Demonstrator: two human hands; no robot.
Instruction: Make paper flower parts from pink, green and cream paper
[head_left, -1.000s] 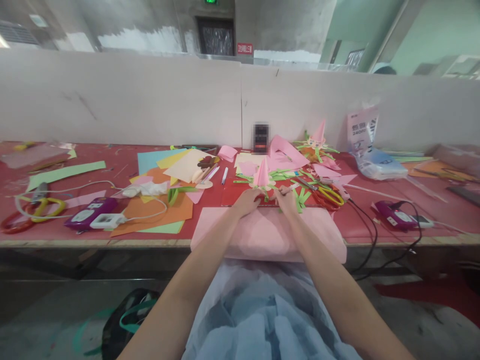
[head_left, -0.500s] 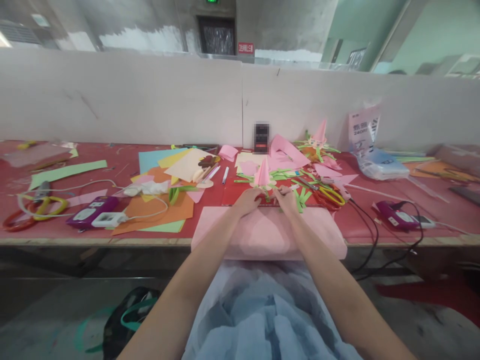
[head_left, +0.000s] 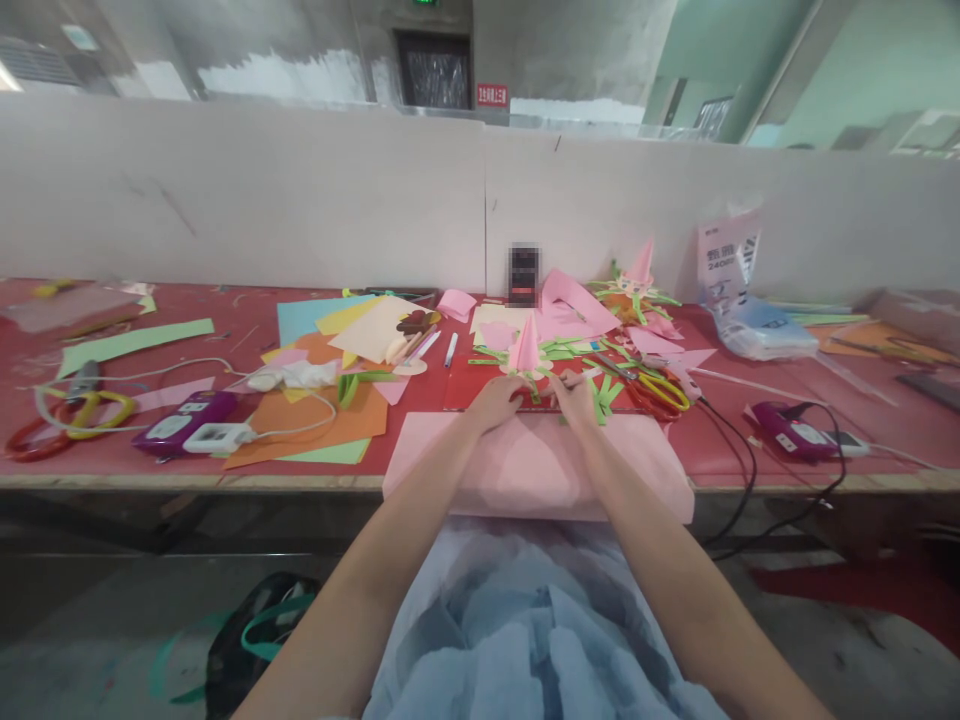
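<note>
A paper figure with a pink cone hat [head_left: 526, 347] and green paper strips [head_left: 574, 348] sits in front of me at the middle of the table. My left hand [head_left: 496, 402] is closed at its near left side, the fingertips bent onto its lower edge. From the right, my right hand [head_left: 574, 398] pinches a thin green strip close to the figure's front. My fingers partly cover the spot where both hands meet the paper. More cut green strips [head_left: 604, 398] lie beside my right hand. Under my wrists is a pink padded cloth [head_left: 536, 465].
Scissors with red and yellow handles [head_left: 660, 393] lie right of my hands; another pair of scissors [head_left: 82, 410] is far left. Coloured paper sheets [head_left: 315, 425], a purple device [head_left: 186, 425] and a second purple device [head_left: 795, 430] with cables flank me. Behind stands a similar figure [head_left: 639, 275].
Almost nothing differs. My right hand's fingers have shifted very slightly at the green strip, while my left hand and the figure stay in place.
</note>
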